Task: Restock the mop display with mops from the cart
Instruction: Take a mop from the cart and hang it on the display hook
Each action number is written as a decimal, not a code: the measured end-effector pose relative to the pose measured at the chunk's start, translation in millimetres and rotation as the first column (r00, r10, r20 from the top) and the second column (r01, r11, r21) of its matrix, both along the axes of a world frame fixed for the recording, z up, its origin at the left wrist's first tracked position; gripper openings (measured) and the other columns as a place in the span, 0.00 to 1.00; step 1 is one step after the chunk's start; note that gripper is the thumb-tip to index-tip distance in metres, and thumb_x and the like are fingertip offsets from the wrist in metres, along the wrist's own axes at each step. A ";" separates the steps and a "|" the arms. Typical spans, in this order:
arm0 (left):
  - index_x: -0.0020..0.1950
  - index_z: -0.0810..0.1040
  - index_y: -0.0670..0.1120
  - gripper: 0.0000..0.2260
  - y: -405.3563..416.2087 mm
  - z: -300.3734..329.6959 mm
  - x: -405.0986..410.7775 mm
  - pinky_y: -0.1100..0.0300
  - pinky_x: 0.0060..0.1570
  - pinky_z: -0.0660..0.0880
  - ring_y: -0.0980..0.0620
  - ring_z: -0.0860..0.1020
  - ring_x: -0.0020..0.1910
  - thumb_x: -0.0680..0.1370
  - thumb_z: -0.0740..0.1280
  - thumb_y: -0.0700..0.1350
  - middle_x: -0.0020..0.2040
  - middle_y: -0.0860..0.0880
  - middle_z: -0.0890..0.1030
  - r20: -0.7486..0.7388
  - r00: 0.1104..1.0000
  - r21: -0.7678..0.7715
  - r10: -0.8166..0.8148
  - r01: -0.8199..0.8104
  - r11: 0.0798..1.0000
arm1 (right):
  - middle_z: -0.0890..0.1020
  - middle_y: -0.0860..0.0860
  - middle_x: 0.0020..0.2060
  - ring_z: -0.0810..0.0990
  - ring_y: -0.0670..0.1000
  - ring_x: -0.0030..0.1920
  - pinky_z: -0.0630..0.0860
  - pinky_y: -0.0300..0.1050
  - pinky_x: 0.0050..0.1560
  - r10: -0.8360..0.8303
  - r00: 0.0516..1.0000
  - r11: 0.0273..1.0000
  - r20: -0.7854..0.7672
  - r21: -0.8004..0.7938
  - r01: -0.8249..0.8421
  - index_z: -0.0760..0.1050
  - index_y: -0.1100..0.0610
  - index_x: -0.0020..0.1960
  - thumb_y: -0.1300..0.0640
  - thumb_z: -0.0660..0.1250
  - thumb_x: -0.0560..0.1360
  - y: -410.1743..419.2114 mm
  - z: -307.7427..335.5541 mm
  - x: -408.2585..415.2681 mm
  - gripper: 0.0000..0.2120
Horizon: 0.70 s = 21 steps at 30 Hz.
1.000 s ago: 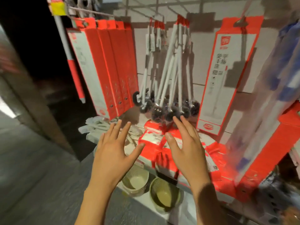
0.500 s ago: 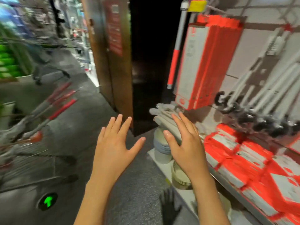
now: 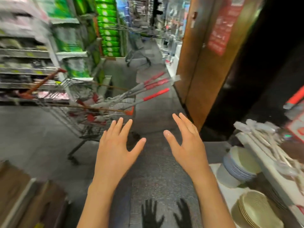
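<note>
A: Head view: left hand [image 3: 115, 150] and right hand [image 3: 189, 145] raised over the floor, fingers [image 3: 120, 127] spread wide, holding nothing.
B: Mops [image 3: 144, 90]?
A: In the cart [image 3: 79, 116], ahead-left, red handles sticking out over its rim. Hands apart from them, probably readied for a reach.

A wire shopping cart [image 3: 92, 116] stands on the grey speckled floor [image 3: 156, 175] of a store aisle, while stacked plates [image 3: 241, 163] and woven mats [image 3: 258, 209] rest on a low white shelf [image 3: 230, 195] at right.
</note>
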<state>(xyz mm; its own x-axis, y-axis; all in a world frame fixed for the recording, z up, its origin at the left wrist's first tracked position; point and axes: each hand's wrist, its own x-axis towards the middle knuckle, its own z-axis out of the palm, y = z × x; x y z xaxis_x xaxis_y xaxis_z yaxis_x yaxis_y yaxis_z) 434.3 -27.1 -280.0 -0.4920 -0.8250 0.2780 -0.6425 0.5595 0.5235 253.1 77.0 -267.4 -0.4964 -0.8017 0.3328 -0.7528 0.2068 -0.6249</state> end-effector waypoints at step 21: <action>0.81 0.61 0.56 0.41 -303.4 -26.2 -38.6 0.51 0.78 0.55 0.56 0.52 0.81 0.72 0.49 0.75 0.82 0.56 0.58 -0.049 0.965 0.195 0.259 -0.245 0.950 | 0.61 0.41 0.78 0.56 0.43 0.78 0.60 0.50 0.75 0.292 0.948 0.955 0.125 0.019 -0.297 0.60 0.41 0.79 0.27 0.51 0.73 -362.8 -34.3 -51.1 0.37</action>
<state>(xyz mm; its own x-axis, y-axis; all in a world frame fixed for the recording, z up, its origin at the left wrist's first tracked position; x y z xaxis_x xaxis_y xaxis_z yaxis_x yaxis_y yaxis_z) 395.8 -330.6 -306.3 -0.2451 -0.9600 0.1351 -0.7063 0.2723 0.6534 202.0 -285.7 -301.7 -0.2705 -0.9290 0.2527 -0.7042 0.0120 -0.7099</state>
